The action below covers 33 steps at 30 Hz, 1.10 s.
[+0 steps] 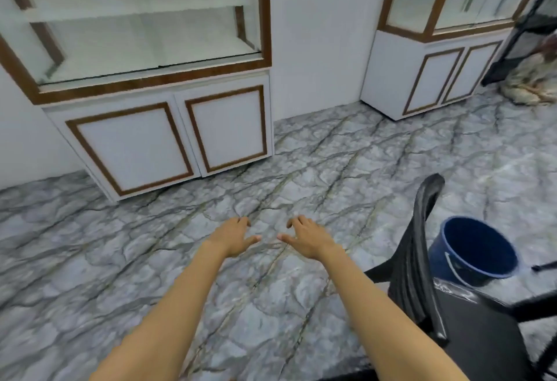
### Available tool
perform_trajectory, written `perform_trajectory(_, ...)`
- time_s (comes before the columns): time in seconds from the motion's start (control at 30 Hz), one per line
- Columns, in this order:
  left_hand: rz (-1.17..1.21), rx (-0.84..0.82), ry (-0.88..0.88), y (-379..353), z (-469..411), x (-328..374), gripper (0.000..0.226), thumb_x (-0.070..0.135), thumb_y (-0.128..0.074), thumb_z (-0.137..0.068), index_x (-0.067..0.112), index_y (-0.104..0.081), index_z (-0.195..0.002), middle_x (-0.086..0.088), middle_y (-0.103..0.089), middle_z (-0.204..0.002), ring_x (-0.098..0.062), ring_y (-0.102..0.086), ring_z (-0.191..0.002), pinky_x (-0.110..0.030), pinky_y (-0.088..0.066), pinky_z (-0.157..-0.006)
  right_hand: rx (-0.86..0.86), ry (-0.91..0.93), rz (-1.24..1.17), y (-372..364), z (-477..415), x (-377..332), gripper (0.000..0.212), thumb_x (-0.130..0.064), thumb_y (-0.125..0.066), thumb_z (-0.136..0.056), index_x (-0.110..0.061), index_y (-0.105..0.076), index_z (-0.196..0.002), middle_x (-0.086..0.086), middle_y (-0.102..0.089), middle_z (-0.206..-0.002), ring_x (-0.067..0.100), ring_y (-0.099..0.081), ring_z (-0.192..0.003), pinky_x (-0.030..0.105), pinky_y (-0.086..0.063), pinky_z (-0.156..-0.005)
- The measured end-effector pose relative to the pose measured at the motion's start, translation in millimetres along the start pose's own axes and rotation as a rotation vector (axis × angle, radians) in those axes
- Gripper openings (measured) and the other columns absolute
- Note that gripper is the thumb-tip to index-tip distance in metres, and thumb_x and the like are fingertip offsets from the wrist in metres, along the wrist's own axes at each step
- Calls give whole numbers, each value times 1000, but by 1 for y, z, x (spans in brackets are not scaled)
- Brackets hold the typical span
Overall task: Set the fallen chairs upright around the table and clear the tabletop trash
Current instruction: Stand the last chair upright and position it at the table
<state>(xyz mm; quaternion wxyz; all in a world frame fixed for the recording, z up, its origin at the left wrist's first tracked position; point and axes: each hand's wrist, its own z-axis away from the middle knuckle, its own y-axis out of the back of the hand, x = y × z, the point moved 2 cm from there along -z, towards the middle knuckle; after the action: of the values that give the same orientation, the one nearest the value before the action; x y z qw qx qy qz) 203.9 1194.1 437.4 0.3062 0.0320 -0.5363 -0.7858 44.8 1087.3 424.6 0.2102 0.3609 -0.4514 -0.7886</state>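
Here the left hand (233, 237) and the right hand (307, 236) reach forward over the marble floor (150, 260) in the lower middle of the frame, fingers (242, 221) spread wide and holding nothing, probably freed to take a chair. The black chair (422, 260) sits at the lower right beside the right forearm; whether it stands properly I cannot tell, and no bench or trash shows. Beyond it, the blue bucket (473, 248) shows only its inner wall.

2 cabinets (135, 139) (434, 76), 1 chair (419, 245), 1 bucket (473, 248), 2 hands (233, 237) (307, 234).
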Motion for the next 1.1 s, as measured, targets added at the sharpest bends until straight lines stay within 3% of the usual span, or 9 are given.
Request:
perform_trajectory(0.23, -67, -53, -222, 74, -136, 24, 60, 54, -47, -89, 12, -42, -132, -12, -47, -137, -27, -48, -122, -36, -42, -99, 142, -237, -134, 66, -78, 38, 60, -58, -33, -93, -14, -40, -133, 8, -41, -138, 27, -43, -124, 39, -36, -100)
perform_trajectory(0.5, -76, -167, -418, 104, -294, 116, 63, 57, -41, -89, 13, -41, -134, -15, -44, -138, -28, -46, -124, -43, -40, -104, 229, -474, -215, 115, -150, 147, 61, -57, -33, -93, -11, -42, -132, 11, -42, -139, 28, -44, -123, 39, -38, -100)
perform_trajectory(0.77, -150, -194, -544, 160, -458, 238, 64, 57, -36, -91, 8, -42, -133, -16, -46, -138, -30, -49, -120, -41, -42, -100, 348, -644, -382, 212, -232, 279, 58, -55, -33, -95, -11, -41, -132, 13, -40, -139, 29, -44, -122, 40, -39, -95)
perform_trajectory(1.1, -292, -376, -843, 145, -570, 422, 65, 59, -37, -90, 10, -42, -132, -14, -47, -136, -28, -51, -117, -40, -44, -98, 501, -992, -508, 263, -222, 417, 63, -61, -32, -92, -13, -41, -133, 10, -39, -141, 26, -43, -124, 40, -39, -98)
